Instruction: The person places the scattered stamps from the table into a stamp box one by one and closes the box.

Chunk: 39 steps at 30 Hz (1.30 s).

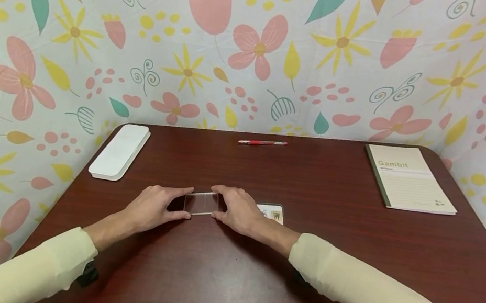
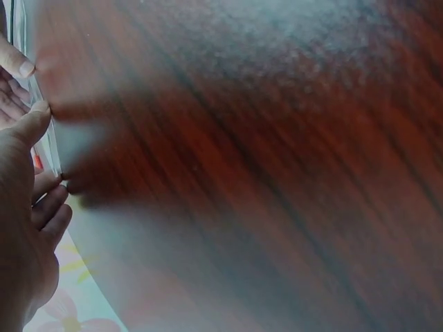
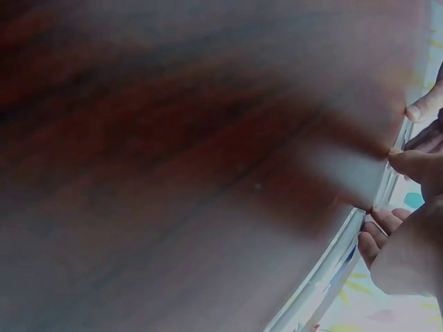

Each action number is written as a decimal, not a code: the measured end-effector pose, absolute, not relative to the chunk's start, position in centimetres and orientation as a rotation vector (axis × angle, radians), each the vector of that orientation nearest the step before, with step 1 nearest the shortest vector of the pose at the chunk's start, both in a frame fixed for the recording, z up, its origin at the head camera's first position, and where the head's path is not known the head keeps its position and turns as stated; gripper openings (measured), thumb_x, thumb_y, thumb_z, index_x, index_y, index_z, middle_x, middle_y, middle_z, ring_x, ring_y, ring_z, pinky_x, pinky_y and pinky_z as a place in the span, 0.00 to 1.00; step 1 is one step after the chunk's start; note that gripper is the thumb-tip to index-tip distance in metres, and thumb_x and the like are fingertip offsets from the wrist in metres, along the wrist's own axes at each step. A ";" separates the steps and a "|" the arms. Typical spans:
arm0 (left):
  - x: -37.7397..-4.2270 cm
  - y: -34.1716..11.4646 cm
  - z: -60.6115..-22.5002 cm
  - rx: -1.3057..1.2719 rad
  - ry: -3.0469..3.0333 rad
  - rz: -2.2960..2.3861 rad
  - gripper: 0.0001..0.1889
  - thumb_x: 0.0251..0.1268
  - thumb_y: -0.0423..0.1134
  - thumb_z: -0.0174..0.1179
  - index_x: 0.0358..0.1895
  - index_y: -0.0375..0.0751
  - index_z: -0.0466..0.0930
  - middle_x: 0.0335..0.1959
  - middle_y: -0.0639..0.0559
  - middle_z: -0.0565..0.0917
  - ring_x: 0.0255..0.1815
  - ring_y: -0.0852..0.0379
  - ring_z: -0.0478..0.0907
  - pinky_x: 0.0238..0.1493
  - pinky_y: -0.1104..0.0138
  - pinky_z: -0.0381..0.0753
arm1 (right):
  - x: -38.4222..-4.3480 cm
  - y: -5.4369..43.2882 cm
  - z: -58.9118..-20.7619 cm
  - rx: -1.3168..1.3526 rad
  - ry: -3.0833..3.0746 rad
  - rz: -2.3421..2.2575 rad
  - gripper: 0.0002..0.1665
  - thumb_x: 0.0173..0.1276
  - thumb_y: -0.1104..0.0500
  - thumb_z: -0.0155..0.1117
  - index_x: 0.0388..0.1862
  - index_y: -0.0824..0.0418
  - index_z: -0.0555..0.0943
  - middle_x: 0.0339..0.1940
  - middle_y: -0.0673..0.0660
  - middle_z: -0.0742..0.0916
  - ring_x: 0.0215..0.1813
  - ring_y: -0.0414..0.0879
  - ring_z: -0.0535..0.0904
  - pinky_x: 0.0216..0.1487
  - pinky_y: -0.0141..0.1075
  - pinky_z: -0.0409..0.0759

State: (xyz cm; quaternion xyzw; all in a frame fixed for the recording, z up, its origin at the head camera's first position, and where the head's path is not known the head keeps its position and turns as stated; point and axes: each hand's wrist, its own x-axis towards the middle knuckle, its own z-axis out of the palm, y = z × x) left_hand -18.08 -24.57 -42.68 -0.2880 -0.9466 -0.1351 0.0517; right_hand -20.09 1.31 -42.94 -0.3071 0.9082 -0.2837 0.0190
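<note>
Between both hands lies a clear, see-through rectangular lid or shallow case (image 1: 202, 204), low over the brown table; whether it touches the surface I cannot tell. My left hand (image 1: 152, 206) grips its left end, thumb at the near corner and a finger at the far corner. On the opposite end, my right hand (image 1: 238, 211) holds the corners in the same way. Partly hidden behind the right hand and wrist is a white card-like stack with a small picture (image 1: 277, 215), apparently in a clear case. Both wrist views show the thumbs and fingertips at the clear edge (image 3: 381, 187).
A white oblong case (image 1: 120, 151) lies at the table's left edge. Toward the back is a red pen (image 1: 263, 143). A cream notebook (image 1: 410, 180) marked "Gambit" sits at the back right. Flower-patterned cloth (image 1: 256, 69) hangs behind and beside the brown table (image 1: 221, 286).
</note>
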 end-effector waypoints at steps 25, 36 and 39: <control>-20.3 -22.5 -39.9 -1.075 -2.830 -0.454 0.35 0.58 0.58 0.80 0.65 0.43 0.86 0.53 0.53 0.91 0.53 0.55 0.89 0.53 0.55 0.86 | -21.4 5.5 -40.7 -0.964 2.680 -1.012 0.38 0.63 0.57 0.84 0.70 0.65 0.80 0.60 0.57 0.89 0.63 0.50 0.84 0.66 0.46 0.79; -21.9 -18.0 -39.8 -1.162 -2.784 -0.418 0.35 0.57 0.59 0.79 0.65 0.44 0.86 0.55 0.53 0.91 0.53 0.55 0.89 0.52 0.57 0.86 | -21.4 10.2 -39.7 -0.973 2.721 -0.980 0.38 0.63 0.59 0.84 0.70 0.67 0.80 0.59 0.58 0.89 0.63 0.53 0.84 0.64 0.50 0.80; -22.1 -16.8 -39.9 -1.200 -2.768 -0.417 0.36 0.58 0.60 0.79 0.66 0.44 0.86 0.55 0.53 0.90 0.52 0.55 0.89 0.51 0.58 0.86 | -21.3 11.5 -39.7 -0.957 2.732 -0.967 0.38 0.63 0.59 0.84 0.70 0.67 0.80 0.59 0.58 0.89 0.64 0.54 0.84 0.65 0.51 0.79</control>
